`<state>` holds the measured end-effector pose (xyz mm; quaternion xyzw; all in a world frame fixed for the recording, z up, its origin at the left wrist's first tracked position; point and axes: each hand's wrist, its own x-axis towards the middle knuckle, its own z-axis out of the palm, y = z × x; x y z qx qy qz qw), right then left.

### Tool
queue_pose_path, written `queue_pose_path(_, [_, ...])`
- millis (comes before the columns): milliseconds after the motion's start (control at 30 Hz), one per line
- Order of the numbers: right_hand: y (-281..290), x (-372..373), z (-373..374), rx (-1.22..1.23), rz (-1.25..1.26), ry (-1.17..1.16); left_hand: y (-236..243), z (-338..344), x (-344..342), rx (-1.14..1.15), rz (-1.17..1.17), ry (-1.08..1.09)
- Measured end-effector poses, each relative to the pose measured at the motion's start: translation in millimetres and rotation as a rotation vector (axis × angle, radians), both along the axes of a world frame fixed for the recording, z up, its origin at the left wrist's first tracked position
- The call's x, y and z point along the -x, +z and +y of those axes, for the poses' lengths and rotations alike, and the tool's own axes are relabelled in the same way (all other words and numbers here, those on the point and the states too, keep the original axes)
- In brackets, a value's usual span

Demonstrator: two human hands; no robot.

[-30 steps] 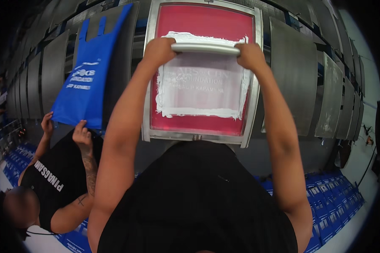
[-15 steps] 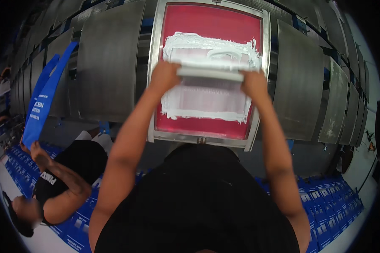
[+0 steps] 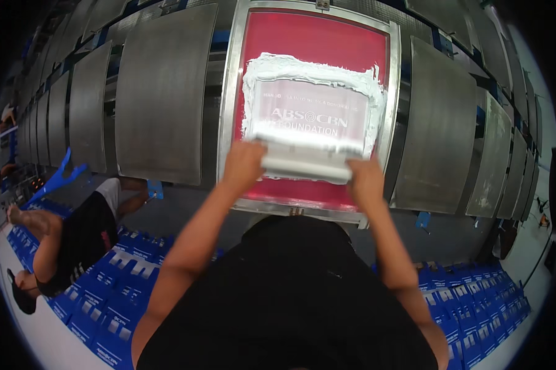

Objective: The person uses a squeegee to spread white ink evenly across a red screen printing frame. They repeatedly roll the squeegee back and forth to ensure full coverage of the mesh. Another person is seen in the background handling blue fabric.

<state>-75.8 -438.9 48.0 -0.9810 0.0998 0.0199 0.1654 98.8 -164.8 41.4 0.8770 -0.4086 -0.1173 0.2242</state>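
A squeegee (image 3: pixel 307 161) lies across the lower part of a printing screen (image 3: pixel 318 38), which has red mesh in a metal frame (image 3: pixel 390 92). My left hand (image 3: pixel 244 166) is wrapped round the squeegee's left end, and my right hand (image 3: pixel 365 179) grips its right end. Thick white ink (image 3: pixel 290 66) rings the middle of the mesh and is gathered along the blade's far edge. Beyond the blade, pale lettering shows through the wiped stencil area. The mesh directly under the squeegee is hidden.
Flat metal platens (image 3: pixel 160 92) stand in a row to the left, with more platens (image 3: pixel 438 129) to the right. At the left a person (image 3: pixel 74 240) in black handles a blue bag (image 3: pixel 57 180). Rows of blue printed bags (image 3: pixel 475 308) cover the floor behind.
Both my hands have drawn the squeegee toward me, from mid-screen to its lower part, uncovering the lettering. The person at left has moved farther left and lowered the blue bag.
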Motion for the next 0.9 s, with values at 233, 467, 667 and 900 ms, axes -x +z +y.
queue_pose_path(233, [31, -101, -83, 0.088, 0.17, -0.006, 37, -80, -86, -0.19, -0.024, 0.051])
queue_pose_path(467, [46, 55, 17, -0.05, 0.203, 0.039, 10, 32, 71, 0.145, -0.083, -0.039])
queue_pose_path(667, [23, -59, -47, 0.147, 0.205, -0.028, 6, -53, -58, -0.163, -0.056, -0.016])
queue_pose_path(900, [44, -48, -66, 0.055, 0.261, -0.06, 34, -66, -37, -0.179, -0.015, 0.04])
